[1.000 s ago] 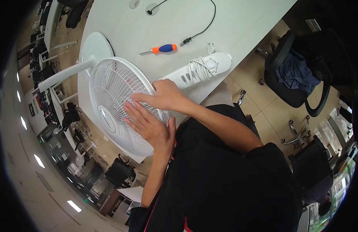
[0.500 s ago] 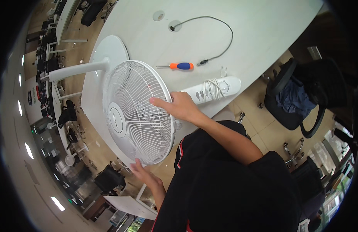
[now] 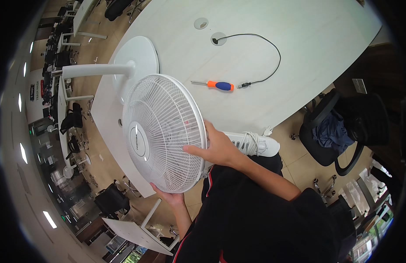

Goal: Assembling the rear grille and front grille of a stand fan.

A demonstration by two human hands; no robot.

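Observation:
A white fan head [image 3: 161, 136] with a round wire guard is tilted up in front of me at the table's edge. My right hand [image 3: 220, 147] grips the guard's right rim, thumb over the front wires and fingers behind. Under the lower rim, my left hand [image 3: 170, 196] is pressed against the guard, its fingers partly hidden. Behind the head runs the white control neck [image 3: 268, 146] with buttons and a dial, a white cord [image 3: 252, 143] wound round it. The separate white fan stand [image 3: 98, 70], a pole on a round base [image 3: 144, 50], is on the table.
An orange and blue screwdriver [image 3: 220, 85] lies on the white table [image 3: 185, 52] near a black cable [image 3: 279, 57] coming from a grommet hole. To the right stands a black office chair [image 3: 330, 127] with blue cloth on it. More desks and chairs are at the left.
The fan head and its control neck have been drawn toward me, the neck's end now past the table edge. My left hand has come up against the guard's lower rim. The view has shifted.

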